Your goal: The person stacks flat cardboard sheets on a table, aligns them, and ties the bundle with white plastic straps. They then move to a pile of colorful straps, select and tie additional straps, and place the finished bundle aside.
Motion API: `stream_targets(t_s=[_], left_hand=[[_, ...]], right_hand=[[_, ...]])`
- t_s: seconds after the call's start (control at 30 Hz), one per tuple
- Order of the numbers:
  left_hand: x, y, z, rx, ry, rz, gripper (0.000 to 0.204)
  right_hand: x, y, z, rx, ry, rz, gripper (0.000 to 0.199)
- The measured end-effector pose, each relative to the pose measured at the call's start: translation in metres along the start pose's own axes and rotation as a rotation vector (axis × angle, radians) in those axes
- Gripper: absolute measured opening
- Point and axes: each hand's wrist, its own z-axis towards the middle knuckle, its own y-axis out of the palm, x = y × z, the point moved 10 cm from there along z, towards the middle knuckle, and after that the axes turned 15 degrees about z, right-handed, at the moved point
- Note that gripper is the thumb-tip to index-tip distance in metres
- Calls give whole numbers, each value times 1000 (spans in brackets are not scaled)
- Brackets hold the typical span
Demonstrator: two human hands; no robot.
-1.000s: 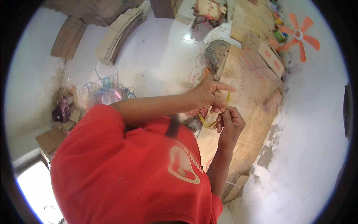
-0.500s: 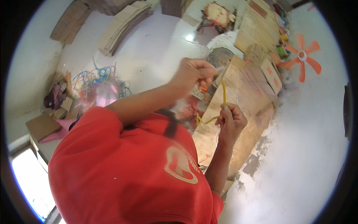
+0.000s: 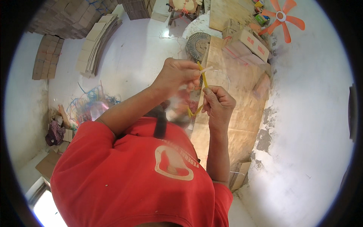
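Observation:
In front of my chest, my right hand [image 3: 219,101] pinches a narrow yellow strip [image 3: 204,79] between thumb and fingers. The strip's upper end rises toward the other hand, and its bent lower end hangs beneath the fingers. My left hand [image 3: 177,75] is closed in a pinch on a short whitish strip [image 3: 207,69]. That pale piece crosses the yellow strip near its top. Whether the left fingertips also grip the yellow strip, I cannot tell.
A wooden board table [image 3: 234,98] lies beneath my hands on the right, with a cardboard box [image 3: 251,43] at its far end. An orange fan [image 3: 281,17] is by the wall. Stacked flat cardboard [image 3: 94,45] and tangled coloured strips [image 3: 89,102] are to the left.
My left hand has come closer to the right, bringing the whitish strip across the upper yellow strip. My right hand still pinches the yellow strip. The whole view has shifted.

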Motion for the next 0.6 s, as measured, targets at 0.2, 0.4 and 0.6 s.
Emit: stream_targets(t_s=[0.2, 0.4, 0.6], left_hand=[[1, 2, 0, 16, -12, -27, 12], [5, -22, 4, 123, -24, 39, 11], [3, 11, 3, -4, -74, 174, 12]], right_hand=[[8, -6, -2, -43, 6, -91, 12], [-31, -21, -17, -65, -328, -508, 17], [-71, -1, -31, -201, -726, -609, 23]])
